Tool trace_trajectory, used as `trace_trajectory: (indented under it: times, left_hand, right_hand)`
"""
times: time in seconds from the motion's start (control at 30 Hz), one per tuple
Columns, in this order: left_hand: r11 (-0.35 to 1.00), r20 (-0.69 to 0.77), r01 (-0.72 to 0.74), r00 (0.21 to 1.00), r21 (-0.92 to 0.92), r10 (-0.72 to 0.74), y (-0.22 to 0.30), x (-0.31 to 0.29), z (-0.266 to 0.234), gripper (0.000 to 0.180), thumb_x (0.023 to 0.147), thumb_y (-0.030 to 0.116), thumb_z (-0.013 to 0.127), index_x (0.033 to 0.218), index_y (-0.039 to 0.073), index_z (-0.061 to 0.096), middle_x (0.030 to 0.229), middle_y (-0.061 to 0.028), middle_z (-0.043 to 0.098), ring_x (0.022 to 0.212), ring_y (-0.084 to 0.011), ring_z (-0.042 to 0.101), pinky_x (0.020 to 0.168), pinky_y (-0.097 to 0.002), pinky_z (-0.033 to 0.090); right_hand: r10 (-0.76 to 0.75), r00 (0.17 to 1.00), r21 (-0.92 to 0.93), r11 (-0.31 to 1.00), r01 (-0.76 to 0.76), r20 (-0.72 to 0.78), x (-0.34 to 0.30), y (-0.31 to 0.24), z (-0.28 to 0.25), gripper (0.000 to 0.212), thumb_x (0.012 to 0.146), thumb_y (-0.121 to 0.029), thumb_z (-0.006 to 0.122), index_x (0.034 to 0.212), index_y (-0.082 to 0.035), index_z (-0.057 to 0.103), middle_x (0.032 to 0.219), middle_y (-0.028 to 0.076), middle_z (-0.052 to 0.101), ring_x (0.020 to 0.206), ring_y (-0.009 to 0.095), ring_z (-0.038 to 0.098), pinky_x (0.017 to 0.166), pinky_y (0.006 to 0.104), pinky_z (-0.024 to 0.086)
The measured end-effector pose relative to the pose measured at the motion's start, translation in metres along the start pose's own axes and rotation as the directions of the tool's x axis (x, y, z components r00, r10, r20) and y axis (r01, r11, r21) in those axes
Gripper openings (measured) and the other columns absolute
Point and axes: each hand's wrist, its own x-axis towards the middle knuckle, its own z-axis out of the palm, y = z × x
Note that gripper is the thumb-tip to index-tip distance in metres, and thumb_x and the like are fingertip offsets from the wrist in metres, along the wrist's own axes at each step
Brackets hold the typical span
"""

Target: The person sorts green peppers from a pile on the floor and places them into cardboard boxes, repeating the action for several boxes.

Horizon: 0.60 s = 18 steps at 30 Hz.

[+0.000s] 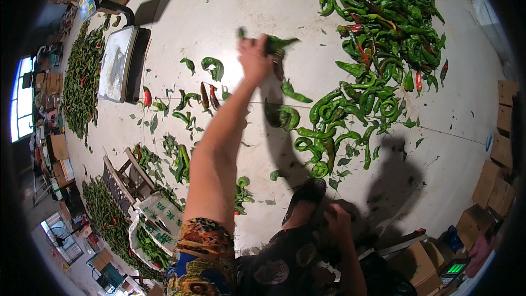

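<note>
My left hand (255,58) reaches out over the pale floor, its fingers closed round green peppers (281,44). Motion smears the hand and peppers, and one green tip shows at the far side of the fingers. Close by on the floor lie a curled green pepper (212,68) and a longer pepper (296,92). My right hand (338,220) hangs low beside my dark shoe (308,191), fingers curled, with nothing visible in them. To the right of my left hand, green peppers with a few red ones form a large heap (397,19), trailing toward me as loose peppers (330,109).
At left stands a platform scale (116,63) with a display on a post (87,1). Behind it runs a long pepper pile (82,77). Near my left arm are a wooden chair (118,181) and a white sack (159,219) of peppers. Cardboard boxes (487,183) line the right side.
</note>
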Motion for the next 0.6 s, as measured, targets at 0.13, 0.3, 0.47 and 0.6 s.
trace_trajectory:
  times: [0.13,0.3,0.47,0.6]
  left_hand:
    - [0.943,0.109,-0.163,0.973,-0.291,0.202,0.058,-0.082,-0.014,0.047,0.073,0.015,0.068,0.119,0.014,0.058,0.117,-0.0176,0.049,0.117,-0.0398,0.043,0.09,-0.0508,0.043]
    - [0.879,-0.082,-0.244,0.97,-0.41,0.231,0.023,-0.063,-0.069,0.039,0.076,0.014,0.069,0.115,0.013,0.063,0.115,-0.0181,0.055,0.111,-0.035,0.051,0.093,-0.0433,0.044]
    - [0.893,0.011,0.363,0.925,0.266,-0.38,-0.065,-0.027,-0.093,0.046,0.077,0.016,0.07,0.121,0.017,0.06,0.109,-0.0165,0.061,0.103,-0.0331,0.053,0.085,-0.0481,0.043]
    - [0.924,-0.129,0.049,0.992,0.378,0.0,-0.086,-0.059,-0.102,0.04,0.078,0.011,0.064,0.119,0.014,0.062,0.093,-0.012,0.065,0.089,-0.0303,0.059,0.077,-0.0463,0.043]
  right_hand:
    - [-0.071,0.994,0.038,0.997,0.068,0.088,-0.002,-0.027,0.002,0.028,0.081,-0.012,0.064,0.107,-0.001,0.062,0.096,0.017,0.067,0.088,0.026,0.067,0.078,0.0343,0.052]
    - [-0.011,0.999,0.035,0.999,0.009,0.048,-0.013,0.0,0.007,0.024,0.086,-0.016,0.06,0.104,-0.001,0.063,0.094,0.016,0.068,0.088,0.027,0.066,0.077,0.0352,0.052]
    - [-0.05,0.998,0.078,0.996,0.047,0.037,-0.01,0.004,0.005,0.025,0.086,-0.017,0.06,0.104,0.0,0.062,0.094,0.018,0.066,0.086,0.031,0.065,0.077,0.0373,0.051]
    - [-0.108,0.993,0.097,0.99,0.103,0.052,0.0,-0.024,0.01,0.022,0.085,-0.013,0.062,0.103,-0.001,0.063,0.088,0.014,0.066,0.08,0.023,0.064,0.074,0.0323,0.05]
